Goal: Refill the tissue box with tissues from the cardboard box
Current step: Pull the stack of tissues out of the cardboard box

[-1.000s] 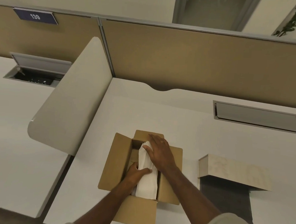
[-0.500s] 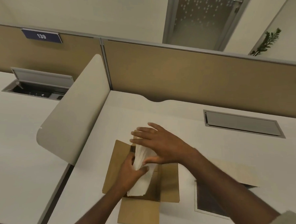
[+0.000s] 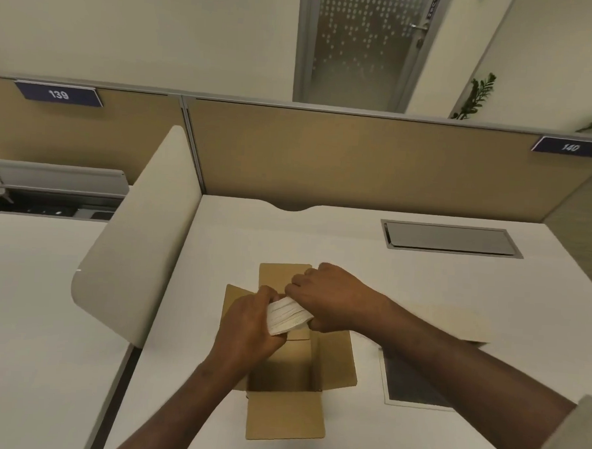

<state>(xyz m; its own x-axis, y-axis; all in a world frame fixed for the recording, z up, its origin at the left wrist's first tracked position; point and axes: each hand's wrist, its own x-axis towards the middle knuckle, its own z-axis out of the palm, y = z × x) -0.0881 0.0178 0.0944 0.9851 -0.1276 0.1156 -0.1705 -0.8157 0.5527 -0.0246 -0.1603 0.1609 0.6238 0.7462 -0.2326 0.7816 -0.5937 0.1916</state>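
A white stack of folded tissues (image 3: 288, 316) is held above the open brown cardboard box (image 3: 335, 363) on the white desk. My left hand (image 3: 248, 328) grips the stack's near left end, and my right hand (image 3: 331, 300) grips its far right end. The box's flaps are spread open and its inside looks dark and empty. To the right, mostly behind my right forearm, lies the tissue box (image 3: 413, 385), a pale lid (image 3: 454, 322) raised over a dark open inside.
A curved white divider (image 3: 132, 250) stands at the desk's left edge. A tan partition (image 3: 359, 159) closes off the back. A grey cable hatch (image 3: 448, 238) is set into the desk at the back right. Another desk lies to the left.
Both hands have lifted the tissue stack out of the cardboard box and turned it sideways, pinched between them. The head camera has tilted up.
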